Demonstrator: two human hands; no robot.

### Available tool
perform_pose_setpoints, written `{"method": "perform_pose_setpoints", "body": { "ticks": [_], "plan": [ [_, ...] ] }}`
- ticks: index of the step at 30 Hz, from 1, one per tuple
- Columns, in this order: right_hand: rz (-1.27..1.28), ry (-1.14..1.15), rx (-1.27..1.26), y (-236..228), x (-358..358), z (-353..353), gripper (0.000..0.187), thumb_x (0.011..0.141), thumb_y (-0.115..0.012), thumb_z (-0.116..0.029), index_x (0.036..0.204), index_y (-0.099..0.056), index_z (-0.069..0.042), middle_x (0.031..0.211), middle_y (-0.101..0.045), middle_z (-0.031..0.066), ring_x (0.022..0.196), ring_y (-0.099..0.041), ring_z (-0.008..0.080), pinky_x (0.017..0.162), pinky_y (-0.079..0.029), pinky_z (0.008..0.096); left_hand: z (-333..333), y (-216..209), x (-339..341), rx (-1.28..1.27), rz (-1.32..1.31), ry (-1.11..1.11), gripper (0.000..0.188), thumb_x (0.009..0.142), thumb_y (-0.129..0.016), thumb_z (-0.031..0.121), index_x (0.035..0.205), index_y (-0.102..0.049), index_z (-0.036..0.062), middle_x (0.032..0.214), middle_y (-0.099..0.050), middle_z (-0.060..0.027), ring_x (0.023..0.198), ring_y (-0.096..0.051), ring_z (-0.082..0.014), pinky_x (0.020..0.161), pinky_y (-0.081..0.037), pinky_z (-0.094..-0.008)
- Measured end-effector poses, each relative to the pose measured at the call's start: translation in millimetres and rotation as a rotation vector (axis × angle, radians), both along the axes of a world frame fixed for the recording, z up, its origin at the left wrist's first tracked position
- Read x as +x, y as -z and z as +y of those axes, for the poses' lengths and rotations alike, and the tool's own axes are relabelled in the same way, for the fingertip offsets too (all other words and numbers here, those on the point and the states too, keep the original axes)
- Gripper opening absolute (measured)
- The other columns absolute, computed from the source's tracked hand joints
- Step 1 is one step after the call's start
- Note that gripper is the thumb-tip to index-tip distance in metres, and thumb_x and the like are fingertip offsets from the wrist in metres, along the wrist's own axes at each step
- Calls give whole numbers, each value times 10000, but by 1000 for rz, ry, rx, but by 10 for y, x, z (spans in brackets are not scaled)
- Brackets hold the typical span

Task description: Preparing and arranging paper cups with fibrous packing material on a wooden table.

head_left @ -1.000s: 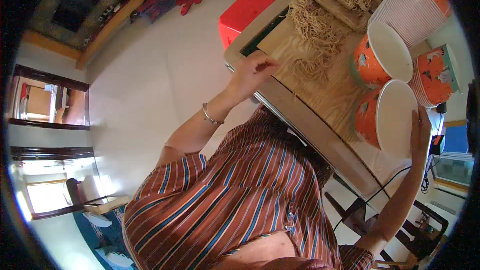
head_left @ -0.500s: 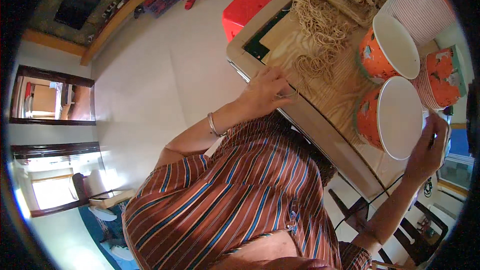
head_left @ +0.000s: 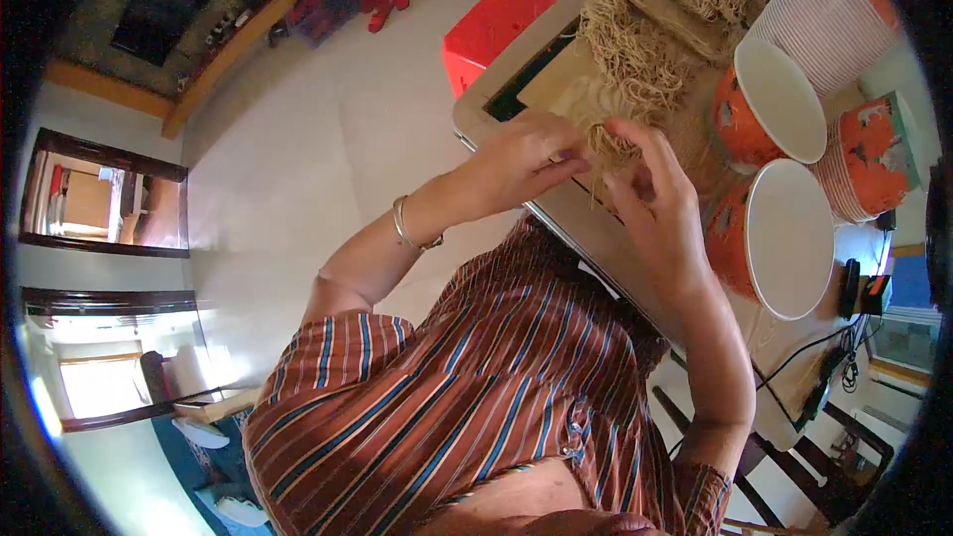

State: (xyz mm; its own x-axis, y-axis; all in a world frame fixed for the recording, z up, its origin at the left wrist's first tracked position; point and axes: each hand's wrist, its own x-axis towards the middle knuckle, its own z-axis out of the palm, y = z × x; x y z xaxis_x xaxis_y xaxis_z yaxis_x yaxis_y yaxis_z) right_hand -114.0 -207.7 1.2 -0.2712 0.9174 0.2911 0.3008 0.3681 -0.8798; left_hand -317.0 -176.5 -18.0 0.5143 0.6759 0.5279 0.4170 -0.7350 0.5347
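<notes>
Over the near edge of the table, my two hands meet around a small bundle of thin tan noodle-like strands point(head_left: 608, 147). My right hand point(head_left: 657, 201) curves around its right side, thumb and fingers against it. My left hand point(head_left: 528, 164), fingers pinched together, grips strand ends at the bundle's left; its fingertips are partly blurred. Just beyond lies a large loose heap of the same strands point(head_left: 635, 50) on the wooden board point(head_left: 556, 84). Two orange paper bowls with white insides, the nearer bowl point(head_left: 791, 238) and the farther bowl point(head_left: 781, 99), stand to the right of my hands.
Behind the bowls are a tall stack of nested paper bowls point(head_left: 829, 25) and a shorter orange stack point(head_left: 874, 159). Black cables point(head_left: 844, 352) run along the table's right end. A red stool point(head_left: 491, 35) stands past the table's left corner; dark chairs point(head_left: 824, 481) are at lower right.
My right hand has left the nearer bowl's rim and come left to the strands. The small bundle has come off the board into my hands. My left hand stays near the table edge.
</notes>
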Motion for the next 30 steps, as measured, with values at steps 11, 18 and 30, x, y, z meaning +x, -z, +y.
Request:
{"method": "perform_pose_setpoints", "body": {
  "ticks": [11, 18, 30],
  "plan": [
    [55, 98, -36, -183, 36, 287, 99, 874, -630, -67, 951, -604, -12, 764, -580, -3, 691, -505, 55, 625, -430, 222, 474, -547, 138, -107, 30, 153, 147, 865, -649, 156, 978, -614, 68, 927, -634, -61, 813, -622, -203, 748, -498, -330],
    [161, 296, -110, -449, 198, 104, 48, 865, -646, -61, 880, -639, -15, 742, -568, -43, 678, -481, 27, 605, -402, 202, 507, -641, 214, -257, -296, 95, 143, 895, -635, 153, 996, -633, 53, 863, -640, -1, 754, -597, -98, 689, -500, -260],
    [176, 344, 47, -478, 294, -107, 29, 857, -661, -31, 877, -642, -21, 757, -553, -56, 688, -467, 16, 621, -390, 181, 312, -870, 599, -210, 36, 128, 541, 943, -489, 456, 685, -602, -6, 623, -563, -153, 562, -544, -280, 544, -422, -368]
  ]
}}
